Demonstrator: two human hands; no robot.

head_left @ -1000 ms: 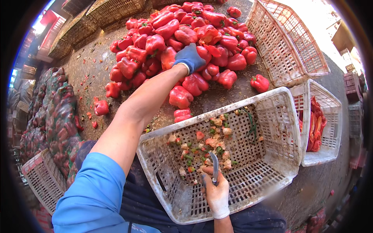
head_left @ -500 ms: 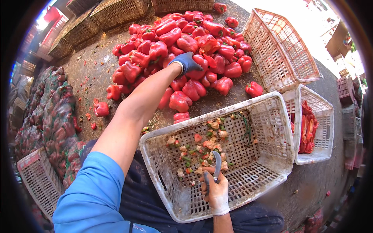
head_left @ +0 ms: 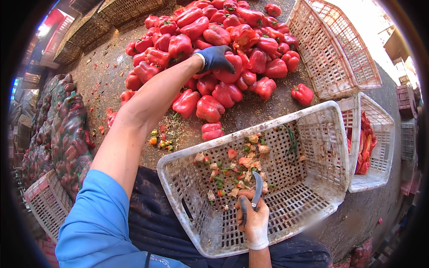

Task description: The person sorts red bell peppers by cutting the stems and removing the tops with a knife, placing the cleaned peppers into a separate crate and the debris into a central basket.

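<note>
The left hand in a blue glove (head_left: 216, 59) is curved over a glossy red bell pepper (head_left: 236, 62), touching it; whether it grips, I cannot tell. The right hand in a white, dark-stained glove (head_left: 254, 219) is closed around a curved metal knife (head_left: 258, 188), inside the white plastic crate (head_left: 203, 148). Brown floor (head_left: 278, 106) lies between its far rim and the pile, where the pepper sits, well apart from the right hand.

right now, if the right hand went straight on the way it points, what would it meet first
Likely the pepper scraps in the white crate, with the curved knife in the right hand leading. Depth is unclear: held high enough, it might clear them and meet the crate's far side.
</note>
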